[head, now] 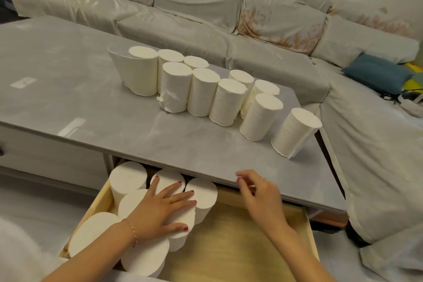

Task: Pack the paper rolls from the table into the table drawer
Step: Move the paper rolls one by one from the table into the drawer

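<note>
Several white paper rolls (201, 91) stand upright in a loose row on the grey table (91, 98); the nearest one (295, 133) is by the right edge. Below the table's front edge the wooden drawer (240, 236) is pulled out. Its left half holds several upright rolls (128, 178); its right half is bare wood. My left hand (164, 208) lies flat, fingers spread, on top of the rolls in the drawer. My right hand (258, 192) hovers at the table's front edge, fingers loosely curled, holding nothing.
A light grey sofa (206, 7) wraps around the back and right of the table. A teal cushion (375, 73) and cables lie on its right part. The gap between table and sofa on the right is narrow.
</note>
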